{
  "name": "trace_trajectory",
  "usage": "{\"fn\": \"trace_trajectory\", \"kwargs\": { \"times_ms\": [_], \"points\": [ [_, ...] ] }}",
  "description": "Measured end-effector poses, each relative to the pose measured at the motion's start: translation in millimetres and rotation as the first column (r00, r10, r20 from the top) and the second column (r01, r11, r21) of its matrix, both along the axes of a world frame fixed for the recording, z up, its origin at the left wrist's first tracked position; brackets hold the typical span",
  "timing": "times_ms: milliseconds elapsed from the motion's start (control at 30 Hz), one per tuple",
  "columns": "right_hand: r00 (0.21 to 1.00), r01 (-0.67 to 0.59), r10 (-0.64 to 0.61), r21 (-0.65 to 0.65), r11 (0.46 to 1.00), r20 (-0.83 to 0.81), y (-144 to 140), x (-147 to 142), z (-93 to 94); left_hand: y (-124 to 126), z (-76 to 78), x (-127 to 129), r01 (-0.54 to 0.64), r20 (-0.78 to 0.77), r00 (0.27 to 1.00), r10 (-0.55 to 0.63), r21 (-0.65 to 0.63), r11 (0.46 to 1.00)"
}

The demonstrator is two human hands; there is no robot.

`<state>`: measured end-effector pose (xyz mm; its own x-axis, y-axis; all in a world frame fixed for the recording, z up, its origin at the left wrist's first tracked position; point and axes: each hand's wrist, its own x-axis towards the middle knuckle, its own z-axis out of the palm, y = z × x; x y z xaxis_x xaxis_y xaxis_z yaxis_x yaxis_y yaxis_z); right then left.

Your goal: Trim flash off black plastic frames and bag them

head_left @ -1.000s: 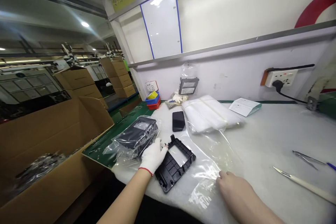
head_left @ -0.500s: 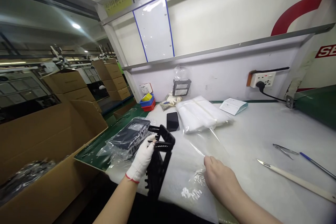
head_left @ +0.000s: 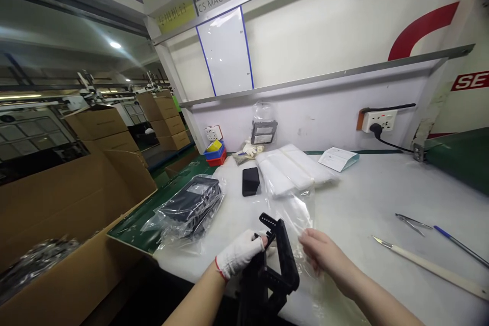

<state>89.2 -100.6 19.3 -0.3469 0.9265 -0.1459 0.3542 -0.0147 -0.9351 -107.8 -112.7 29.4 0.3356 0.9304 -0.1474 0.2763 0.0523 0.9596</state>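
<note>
My left hand, in a white glove with a red cuff, grips a black plastic frame and holds it on edge at the near side of the bench. My bare right hand pinches the edge of a clear plastic bag that lies on the white foam mat just right of the frame. The frame's lower part runs off the bottom of the view.
Bagged black parts lie to the left on a green mat. A black phone, a stack of clear bags, a leaflet, tweezers, a pen and a knife lie on the bench. An open cardboard box stands left.
My left hand lifted the black frame off the mat, stood it on edge and carried it right toward the bag. My right hand raised the bag's edge beside it.
</note>
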Motion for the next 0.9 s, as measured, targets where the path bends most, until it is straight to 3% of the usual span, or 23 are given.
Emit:
{"fn": "trace_trajectory", "kwargs": {
  "times_ms": [133,200,333,433,533,600,667,733,800,867,900],
  "points": [
    [0.947,0.09,-0.099,-0.044,0.995,-0.304,-8.0,12.2,14.6,15.0,-3.6,-5.2,0.082,-0.123,0.99,-0.073,0.071,0.994],
    [0.921,0.127,-0.115,0.008,0.992,-0.373,-13.9,16.3,21.8,19.1,-1.3,-4.5,0.088,-0.188,0.98,-0.062,0.13,0.988],
    [0.991,0.074,-0.04,0.276,0.958,-0.126,-23.3,21.9,28.1,18.3,9.2,0.7,0.149,-0.272,0.959,-0.084,0.23,0.962],
    [0.989,-0.072,-0.005,0.515,0.854,0.147,-27.8,24.5,26.2,13.5,16.9,4.8,0.214,-0.367,0.927,-0.08,0.341,0.915],
    [0.936,-0.233,-0.059,0.734,0.638,0.348,-30.0,27.1,21.4,8.7,22.7,7.0,0.019,-0.335,0.935,0.111,0.363,0.932],
    [0.904,-0.26,-0.171,0.824,0.504,0.391,-29.0,29.8,17.5,5.7,26.1,7.7,-0.158,-0.27,0.931,0.245,0.307,0.938],
    [0.868,-0.237,-0.327,0.891,0.387,0.374,-25.7,33.6,13.6,3.5,28.1,8.2,-0.356,-0.149,0.907,0.393,0.221,0.908],
    [0.792,-0.185,-0.521,0.938,0.294,0.319,-21.1,38.2,10.2,2.9,27.7,8.5,-0.531,-0.01,0.844,0.536,0.124,0.839],
    [0.696,-0.137,-0.66,0.955,0.263,0.282,-17.5,42.2,7.5,4.7,24.8,9.2,-0.625,0.083,0.78,0.62,0.064,0.778],
    [0.667,-0.117,-0.673,0.937,0.329,0.319,-17.7,43.1,4.6,8.5,21.1,11.0,-0.664,0.129,0.745,0.654,0.056,0.745],
    [0.689,-0.121,-0.634,0.919,0.375,0.35,-19.5,41.5,2.6,10.7,19.6,12.6,-0.68,0.158,0.729,0.667,0.048,0.732]
  ]
}}
